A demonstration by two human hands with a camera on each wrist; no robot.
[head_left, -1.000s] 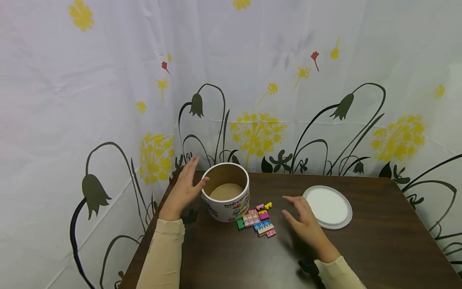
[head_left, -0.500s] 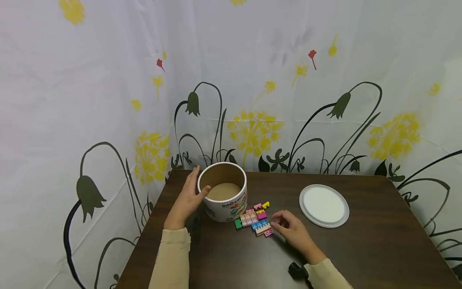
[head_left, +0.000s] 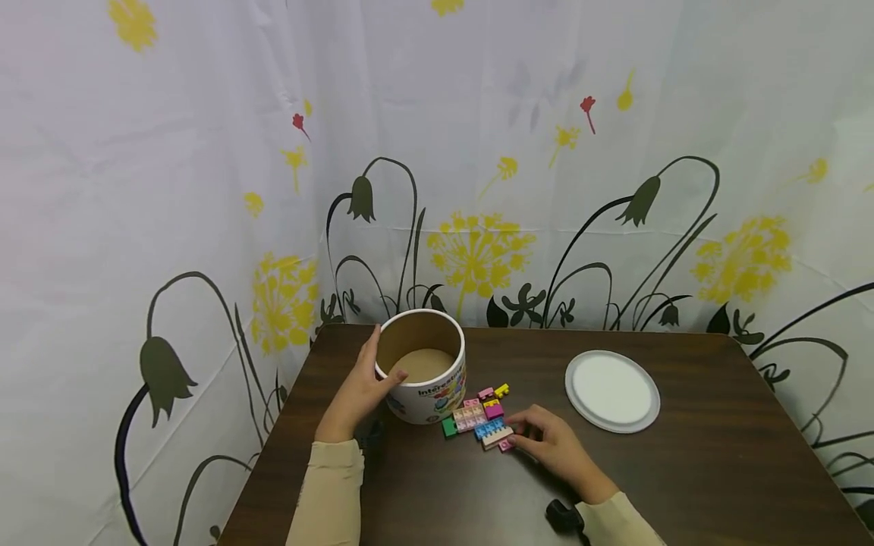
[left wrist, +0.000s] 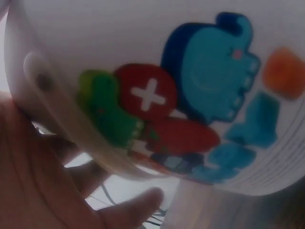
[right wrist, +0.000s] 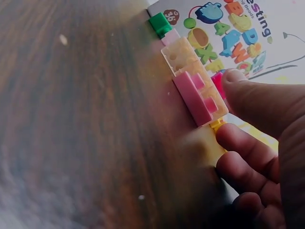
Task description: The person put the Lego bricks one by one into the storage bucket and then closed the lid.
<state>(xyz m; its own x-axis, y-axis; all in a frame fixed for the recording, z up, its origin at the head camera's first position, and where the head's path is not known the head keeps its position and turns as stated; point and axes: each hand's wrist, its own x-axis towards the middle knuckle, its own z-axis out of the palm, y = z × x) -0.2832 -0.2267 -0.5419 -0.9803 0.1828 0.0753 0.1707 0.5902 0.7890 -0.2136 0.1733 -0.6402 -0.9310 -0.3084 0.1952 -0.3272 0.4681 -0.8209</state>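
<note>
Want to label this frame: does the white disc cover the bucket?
No, the white disc lies on the table, apart from the open bucket.

The dark brown table spans the head view's lower part — a white tub and coloured bricks near lower centre, a white disc at lower right.

Mixed-clr blocks, clustered, beside upright wht tub

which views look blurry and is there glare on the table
Head: fairly sharp, soft glare on the dark brown wood-look tabletop near the bottom; left wrist: white cartoon-printed round tub looks hazy; right wrist: pink plastic brick clearer, tabletop blurred.
</note>
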